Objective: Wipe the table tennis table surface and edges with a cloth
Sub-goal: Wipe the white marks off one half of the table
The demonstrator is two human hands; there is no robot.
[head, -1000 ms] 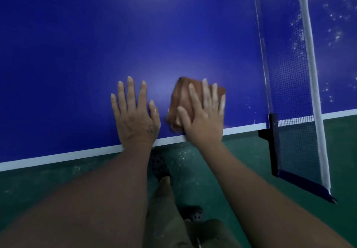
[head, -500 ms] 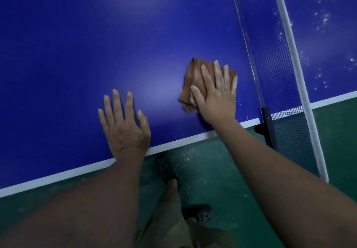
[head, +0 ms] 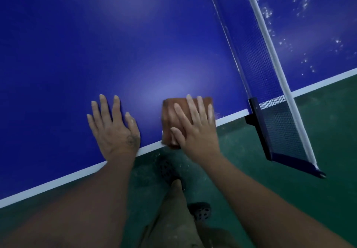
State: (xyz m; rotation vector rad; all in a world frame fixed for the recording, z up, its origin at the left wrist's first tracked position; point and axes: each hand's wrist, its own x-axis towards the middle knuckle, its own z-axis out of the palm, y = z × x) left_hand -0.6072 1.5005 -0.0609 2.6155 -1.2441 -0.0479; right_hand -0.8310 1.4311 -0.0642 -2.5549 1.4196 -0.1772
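The right hand (head: 195, 131) lies flat on the folded brown cloth (head: 169, 116), fingers straight and pressing down rather than gripping. The left hand (head: 114, 129) is likewise released, spread palm-down on the blue surface (head: 96, 44) just beside the cloth but not touching it, apparently as a brace. The cloth sits at the near side of the surface with its near end over the white edge line (head: 58, 180), close to the net clamp (head: 258, 124). The step in hand looks like wiping the strip along this border. To do it well, the person would keep the weight even across palm and fingers so the folded pad stays flat instead of rolling. Each stroke would overlap the one beside it and run right over the white line, so grit drops to the floor (head: 318, 131) rather than gathering on the rim. The side face of the edge probably calls for wrapping the cloth over the lip with curled fingers. Near the clamp, shorter strokes would avoid snagging the net (head: 257, 60). White specks (head: 301, 6) show on the half beyond the net, so that side likely remains to be wiped.
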